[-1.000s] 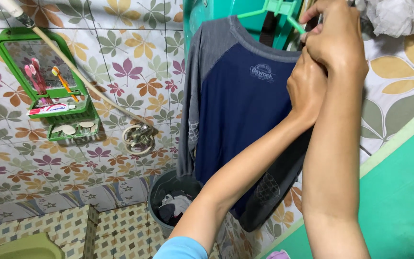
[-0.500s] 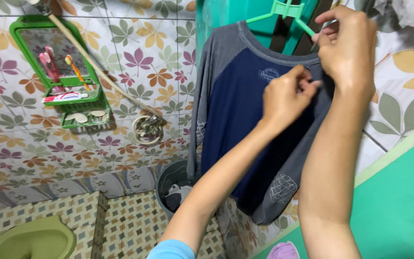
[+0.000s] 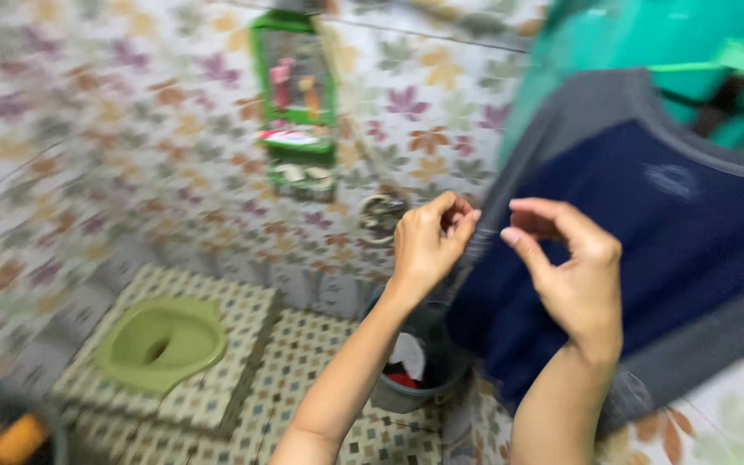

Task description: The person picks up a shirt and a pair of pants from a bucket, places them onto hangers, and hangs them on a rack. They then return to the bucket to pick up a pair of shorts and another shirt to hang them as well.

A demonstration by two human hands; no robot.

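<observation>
Head camera view, looking down and forward in a small tiled bathroom; the picture is blurred by motion. Two bare forearms rise from the bottom edge. The left hand [image 3: 428, 245] is raised with its fingers curled in, the thumb and fingertips pinched together at the grey sleeve edge of a navy-blue and grey raglan shirt of soft cloth [image 3: 647, 250]; the blur makes it hard to tell whether that grip truly has hold of the cloth or only touches it. The right hand [image 3: 574, 275] is just beside it, with the palm turned towards the camera, the forefinger and thumb curved apart in a loose half-open grip that holds nothing, and the fingertips close to the same sleeve edge. The shirt hangs at the right of the view from a green plastic hanger [image 3: 738, 60], so its body falls flat and its sleeve drops within reach of both hands.

Below the hands a dark round bucket [image 3: 411, 375] with cloth inside stands on the tiled floor. At the left a pale green squat toilet pan [image 3: 161, 340] is set into the floor. On the leaf-patterned wall tiles [image 3: 88, 155] hangs a green-framed wall rack with toiletries [image 3: 294, 95], and under it a round metal fitting [image 3: 381, 215]
</observation>
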